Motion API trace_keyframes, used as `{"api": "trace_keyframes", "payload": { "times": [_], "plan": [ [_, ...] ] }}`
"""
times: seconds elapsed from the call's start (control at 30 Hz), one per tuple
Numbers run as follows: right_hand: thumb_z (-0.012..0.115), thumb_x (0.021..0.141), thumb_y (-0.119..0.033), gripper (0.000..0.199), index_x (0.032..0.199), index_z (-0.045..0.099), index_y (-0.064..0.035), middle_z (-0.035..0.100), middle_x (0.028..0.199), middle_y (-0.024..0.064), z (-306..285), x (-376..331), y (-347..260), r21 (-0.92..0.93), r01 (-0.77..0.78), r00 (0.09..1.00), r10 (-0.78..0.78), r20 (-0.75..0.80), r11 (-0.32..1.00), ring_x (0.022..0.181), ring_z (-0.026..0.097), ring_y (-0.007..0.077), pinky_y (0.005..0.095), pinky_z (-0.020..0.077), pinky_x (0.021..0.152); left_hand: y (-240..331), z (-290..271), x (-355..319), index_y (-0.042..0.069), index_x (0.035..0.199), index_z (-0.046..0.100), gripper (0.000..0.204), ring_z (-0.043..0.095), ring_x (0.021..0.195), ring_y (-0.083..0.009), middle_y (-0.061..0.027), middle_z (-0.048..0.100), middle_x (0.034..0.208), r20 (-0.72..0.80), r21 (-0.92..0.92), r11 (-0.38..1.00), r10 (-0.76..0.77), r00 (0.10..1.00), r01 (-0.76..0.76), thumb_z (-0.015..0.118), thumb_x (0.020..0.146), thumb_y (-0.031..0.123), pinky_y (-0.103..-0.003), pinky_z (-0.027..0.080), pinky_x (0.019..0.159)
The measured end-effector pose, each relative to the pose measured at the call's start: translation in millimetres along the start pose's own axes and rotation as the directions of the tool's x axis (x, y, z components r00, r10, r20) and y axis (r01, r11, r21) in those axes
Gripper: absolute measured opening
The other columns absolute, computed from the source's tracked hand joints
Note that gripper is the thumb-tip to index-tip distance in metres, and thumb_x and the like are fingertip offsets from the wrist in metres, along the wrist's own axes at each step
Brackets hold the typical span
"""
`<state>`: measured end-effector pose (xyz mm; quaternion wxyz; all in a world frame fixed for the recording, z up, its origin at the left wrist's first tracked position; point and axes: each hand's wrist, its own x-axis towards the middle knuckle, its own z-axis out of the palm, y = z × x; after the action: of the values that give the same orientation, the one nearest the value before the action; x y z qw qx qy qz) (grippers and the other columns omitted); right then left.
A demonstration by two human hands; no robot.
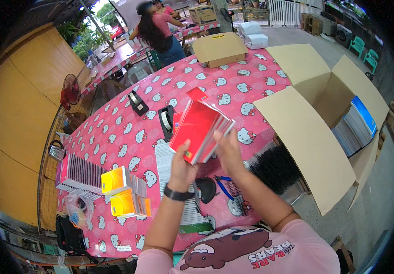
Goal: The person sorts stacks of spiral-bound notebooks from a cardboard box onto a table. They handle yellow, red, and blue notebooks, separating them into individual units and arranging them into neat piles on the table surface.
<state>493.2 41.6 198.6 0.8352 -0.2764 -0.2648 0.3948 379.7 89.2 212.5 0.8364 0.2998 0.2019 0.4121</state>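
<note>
A small stack of red spiral notebooks (pixel 200 125) is held up over the table, tilted, with white page edges on its right side. My left hand (pixel 184 170) grips the lower left corner, thumb on the top cover. Against the right-hand page edges my right hand (pixel 228 148) closes on the same stack; its fingers are partly hidden. Behind the stack a tape dispenser (pixel 166 122) and another red notebook (pixel 197 94) show in part. Below my hands lie a long row of notebooks (pixel 164 160), blue-handled pliers (pixel 224 187) and a dark rounded object (pixel 206 189).
An open carton (pixel 304 137) on the right holds blue-covered notebooks (pixel 359 123). Black spiral coils (pixel 274 169) lie near its flap. On the left are yellow notebooks (pixel 115 180) and a spiral-bound stack (pixel 80 173). A second tape dispenser (pixel 138 103) stands farther back. Two people are beyond the table.
</note>
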Motion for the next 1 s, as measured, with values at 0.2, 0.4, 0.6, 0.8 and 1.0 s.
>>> {"api": "trace_keyframes", "payload": {
  "times": [0.2, 0.4, 0.6, 0.8, 1.0],
  "plan": [
    [0.068, 0.074, -0.035, 0.048, 0.103, 0.046, -0.0027, 0.055, 0.081, 0.0033, 1, 87, -29, -0.484, -0.145, 0.974, 0.211, 0.086, 0.863, 0.070, 0.052, 0.0105, 0.0251, 0.0408, 0.058, 99, -17, 78, -0.001, 0.102, 0.054, 0.032, 0.060, 0.087, -0.0202, -0.0088, 0.061, 0.097, -0.002, 0.416, 0.909, -0.046, 0.999, 0.042, 0.060, 0.077, 0.019, -0.033, 0.047, 0.082],
    [0.060, 0.078, -0.045, 0.041, 0.072, 0.059, -0.0049, 0.053, 0.065, 0.0011, -49, 115, -4, -0.940, 0.011, 0.950, 0.290, 0.117, 0.342, 0.060, 0.047, 0.0075, 0.0222, 0.0382, 0.055, 96, -55, 124, 0.001, 0.103, 0.056, 0.054, 0.053, 0.088, -0.0171, -0.0080, 0.058, 0.096, -0.145, 0.898, 0.414, -0.032, 0.989, 0.145, 0.067, 0.069, 0.041, -0.031, 0.041, 0.077],
    [0.061, 0.080, -0.032, 0.029, 0.077, 0.060, -0.0027, 0.054, 0.065, 0.0008, -141, 160, -6, -0.843, -0.110, 0.983, 0.185, -0.013, 0.527, 0.061, 0.049, 0.0075, 0.0216, 0.0403, 0.056, 98, -53, 132, 0.001, 0.109, 0.053, 0.063, 0.046, 0.095, -0.0153, -0.0031, 0.054, 0.100, -0.085, 0.800, 0.600, 0.109, 0.990, 0.002, 0.051, 0.079, 0.056, -0.031, 0.034, 0.085],
    [0.061, 0.071, -0.018, 0.022, 0.088, 0.064, -0.0049, 0.063, 0.081, 0.0135, -148, 258, 95, -0.967, 0.100, 0.995, -0.024, 0.097, 0.235, 0.078, 0.061, 0.0240, 0.0343, 0.0469, 0.069, 110, -106, 154, 0.005, 0.112, 0.051, 0.047, 0.046, 0.096, -0.0138, -0.0031, 0.053, 0.101, -0.063, 0.634, 0.772, 0.090, 0.994, -0.029, 0.043, 0.088, 0.044, -0.031, 0.035, 0.081],
    [0.071, 0.065, -0.035, 0.054, 0.108, 0.054, -0.0061, 0.059, 0.105, 0.0148, -141, 344, 180, -0.984, -0.107, 0.967, 0.215, -0.137, -0.142, 0.097, 0.056, 0.0288, 0.0431, 0.0432, 0.084, 115, -99, 137, 0.005, 0.112, 0.050, 0.034, 0.050, 0.102, -0.0151, -0.0044, 0.053, 0.110, -0.067, 0.736, 0.669, 0.223, 0.972, -0.103, 0.048, 0.088, 0.029, -0.030, 0.038, 0.084]
  ]
}}
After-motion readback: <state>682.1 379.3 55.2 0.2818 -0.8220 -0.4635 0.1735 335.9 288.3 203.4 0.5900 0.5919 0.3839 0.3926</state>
